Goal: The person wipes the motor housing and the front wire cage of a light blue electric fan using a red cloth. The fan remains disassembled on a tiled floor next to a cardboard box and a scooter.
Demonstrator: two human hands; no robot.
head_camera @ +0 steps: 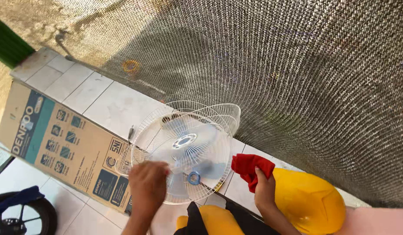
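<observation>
1. The left hand (147,185) is closed on the near edge of the fan cage (184,152), holding it.
2. The cage is white wire and round. It lies on a white tiled ledge (101,102), in the middle of the view.
3. A see-through blue fan blade (190,150) shows with the cage.
4. A small blue ring (193,177) sits on the wires near the left hand.
5. The right hand (264,191) is closed on a red cloth (250,167), just right of the cage.
6. A cardboard box (58,143) leans by the ledge on the left.
7. A yellow helmet (312,200) sits on the right.
8. A net (297,78) hangs behind.
</observation>
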